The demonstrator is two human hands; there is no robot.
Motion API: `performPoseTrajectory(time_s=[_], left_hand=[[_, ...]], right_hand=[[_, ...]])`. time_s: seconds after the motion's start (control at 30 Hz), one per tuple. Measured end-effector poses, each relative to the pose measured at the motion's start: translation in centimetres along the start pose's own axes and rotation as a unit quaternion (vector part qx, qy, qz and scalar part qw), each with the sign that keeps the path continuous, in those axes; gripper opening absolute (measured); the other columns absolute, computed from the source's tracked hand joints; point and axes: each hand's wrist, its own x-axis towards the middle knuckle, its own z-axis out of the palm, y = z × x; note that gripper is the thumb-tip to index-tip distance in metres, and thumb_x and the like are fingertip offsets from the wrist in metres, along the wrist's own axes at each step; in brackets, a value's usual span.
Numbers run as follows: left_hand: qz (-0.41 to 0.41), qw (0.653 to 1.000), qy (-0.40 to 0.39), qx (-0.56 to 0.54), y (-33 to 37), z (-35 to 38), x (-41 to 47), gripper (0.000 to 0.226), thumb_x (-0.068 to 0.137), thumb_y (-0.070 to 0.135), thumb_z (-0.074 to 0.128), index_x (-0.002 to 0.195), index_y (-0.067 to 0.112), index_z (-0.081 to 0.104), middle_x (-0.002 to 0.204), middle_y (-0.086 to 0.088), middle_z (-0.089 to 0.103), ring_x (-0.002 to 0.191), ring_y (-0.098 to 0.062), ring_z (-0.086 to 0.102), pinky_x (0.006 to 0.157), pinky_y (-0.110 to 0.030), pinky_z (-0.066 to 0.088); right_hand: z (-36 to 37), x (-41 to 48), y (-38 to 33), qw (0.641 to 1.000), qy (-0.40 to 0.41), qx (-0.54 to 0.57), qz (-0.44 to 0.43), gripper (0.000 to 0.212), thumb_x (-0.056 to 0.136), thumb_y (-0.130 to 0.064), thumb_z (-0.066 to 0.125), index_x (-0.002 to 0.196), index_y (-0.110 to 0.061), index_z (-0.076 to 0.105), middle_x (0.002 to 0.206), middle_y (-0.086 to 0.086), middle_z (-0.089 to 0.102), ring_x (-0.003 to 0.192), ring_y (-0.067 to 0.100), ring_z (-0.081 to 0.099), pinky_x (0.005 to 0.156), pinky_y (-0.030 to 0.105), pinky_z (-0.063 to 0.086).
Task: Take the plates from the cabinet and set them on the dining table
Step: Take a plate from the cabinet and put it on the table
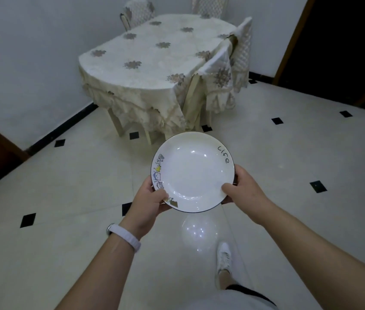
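Note:
A white plate [193, 173] with a dark rim, small cartoon drawings on its left edge and the word "Life" on its right edge is held level in front of me over the floor. My left hand [149, 201] grips its near-left rim, thumb on top. My right hand [243, 187] grips its near-right rim, thumb resting inside the plate. The dining table [148, 61], oval and draped in a cream flowered cloth, stands ahead against the left wall, some way beyond the plate. The cabinet is out of view.
Cloth-covered chairs stand around the table: one at its right side [216, 86], another behind it [243, 52], one at the far left [136, 13]. A dark doorway [342, 41] opens at the right. Cream tiled floor [288, 157] lies between me and the table. My foot [224, 257] is below the plate.

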Motion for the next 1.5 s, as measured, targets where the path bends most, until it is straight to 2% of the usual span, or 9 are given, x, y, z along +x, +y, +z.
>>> performPoseTrajectory(time_s=[0.1, 0.2, 0.37, 0.57, 0.7, 0.9, 1.1, 1.23, 1.5], left_hand=[[-0.007, 1.0, -0.002, 0.009, 1.6, 3.8, 4.0, 0.054, 0.082, -0.017, 0.038, 0.119, 0.017, 0.058, 0.103, -0.004, 0.073, 0.081, -0.018, 0.07, 0.069, -0.035, 0.057], [-0.009, 1.0, -0.018, 0.02, 3.4, 8.4, 7.7, 0.056, 0.082, -0.017, 0.037, 0.121, 0.017, 0.058, 0.106, -0.006, 0.073, 0.084, -0.021, 0.069, 0.07, -0.036, 0.058], [0.004, 0.999, -0.032, 0.024, 6.1, 15.8, 12.7, 0.056, 0.082, -0.017, 0.038, 0.12, 0.018, 0.058, 0.104, -0.004, 0.073, 0.082, -0.021, 0.068, 0.069, -0.036, 0.057], [0.017, 0.997, -0.067, 0.025, 8.9, 21.2, 17.0, 0.057, 0.081, -0.019, 0.036, 0.118, 0.017, 0.06, 0.103, -0.007, 0.072, 0.082, -0.023, 0.067, 0.068, -0.037, 0.058], [0.021, 0.996, -0.082, 0.032, 10.2, 23.3, 20.3, 0.058, 0.08, -0.019, 0.038, 0.119, 0.018, 0.06, 0.104, -0.008, 0.071, 0.084, -0.026, 0.065, 0.068, -0.037, 0.058], [0.017, 0.996, -0.083, 0.028, 11.1, 25.3, 26.5, 0.057, 0.079, -0.02, 0.038, 0.119, 0.015, 0.06, 0.099, -0.006, 0.073, 0.081, -0.024, 0.067, 0.065, -0.035, 0.058], [0.028, 0.995, -0.1, 0.012, 13.4, 27.3, 36.1, 0.062, 0.08, -0.019, 0.041, 0.122, 0.022, 0.06, 0.102, -0.004, 0.073, 0.083, -0.022, 0.069, 0.069, -0.04, 0.058], [0.033, 0.991, -0.127, 0.018, 16.9, 28.0, 43.9, 0.059, 0.082, -0.019, 0.04, 0.119, 0.022, 0.061, 0.098, -0.002, 0.074, 0.08, -0.019, 0.07, 0.063, -0.034, 0.057], [0.016, 0.987, -0.159, 0.01, 23.3, 28.5, 57.3, 0.056, 0.076, -0.011, 0.049, 0.119, 0.023, 0.062, 0.101, -0.005, 0.073, 0.084, -0.021, 0.069, 0.062, -0.032, 0.056]], right_hand=[[-3.7, 3.4, -0.8, 1.0, 0.014, 0.017, 0.004, 0.047, 0.083, 0.004, 0.047, 0.122, -0.022, 0.054, 0.104, 0.003, 0.067, 0.087, 0.026, 0.066, 0.079, 0.051, 0.06], [-8.0, 6.3, -1.9, 0.999, 0.033, 0.026, -0.003, 0.05, 0.083, 0.003, 0.048, 0.124, -0.024, 0.054, 0.109, 0.003, 0.067, 0.092, 0.023, 0.066, 0.077, 0.044, 0.061], [-15.1, 10.6, -3.7, 0.997, 0.055, 0.04, -0.025, 0.047, 0.083, 0.004, 0.048, 0.111, -0.033, 0.057, 0.108, 0.005, 0.068, 0.097, 0.028, 0.066, 0.079, 0.049, 0.06], [-20.4, 13.9, -5.8, 0.993, 0.08, 0.061, -0.055, 0.047, 0.083, 0.006, 0.047, 0.11, -0.031, 0.057, 0.106, 0.006, 0.068, 0.086, 0.019, 0.064, 0.073, 0.043, 0.06], [-22.6, 16.4, -6.5, 0.991, 0.096, 0.071, -0.053, 0.046, 0.083, 0.006, 0.047, 0.105, -0.033, 0.056, 0.103, 0.001, 0.068, 0.088, 0.02, 0.065, 0.075, 0.043, 0.061], [-24.4, 21.9, -6.8, 0.991, 0.11, 0.067, -0.028, 0.042, 0.081, 0.002, 0.048, 0.108, -0.029, 0.057, 0.109, 0.01, 0.067, 0.098, 0.03, 0.066, 0.077, 0.048, 0.061], [-26.4, 31.1, -9.1, 0.989, 0.142, 0.045, -0.017, 0.043, 0.082, 0.004, 0.048, 0.115, -0.022, 0.056, 0.108, 0.008, 0.068, 0.096, 0.03, 0.067, 0.075, 0.042, 0.061], [-27.2, 38.3, -11.3, 0.987, 0.155, 0.029, -0.003, 0.043, 0.078, -0.001, 0.049, 0.112, -0.026, 0.057, 0.109, 0.005, 0.067, 0.1, 0.03, 0.066, 0.078, 0.048, 0.06], [-28.3, 51.2, -16.8, 0.985, 0.173, 0.008, -0.001, 0.039, 0.083, 0.002, 0.05, 0.109, -0.027, 0.056, 0.105, 0.006, 0.067, 0.097, 0.028, 0.067, 0.075, 0.038, 0.061]])
